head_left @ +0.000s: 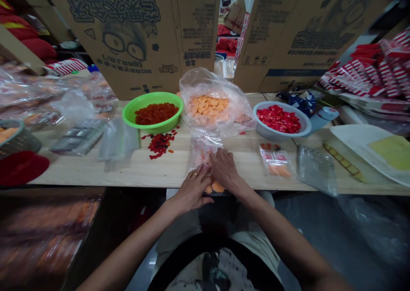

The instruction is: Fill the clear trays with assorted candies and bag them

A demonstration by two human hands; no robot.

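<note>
A clear plastic bag (199,153) with orange pieces (218,186) in it lies at the table's front edge, between my hands. My left hand (194,187) rests over the bag's left side, fingers stretched and thumb apart. Bent fingers of my right hand (224,168) grip the upper right part of the bag; their tips are partly hidden. Just behind is a large open clear bag (213,107) of orange pieces. A green bowl (128,116) holds dark red-orange pieces, and a pale blue bowl (269,131) holds small red packets.
Loose red pieces (158,145) lie before the green bowl. Clear bags (118,139) lie to the left. On the right are a filled packet (278,163), more clear bags (315,167) and a white tray (358,143). Cardboard boxes (147,39) stand behind.
</note>
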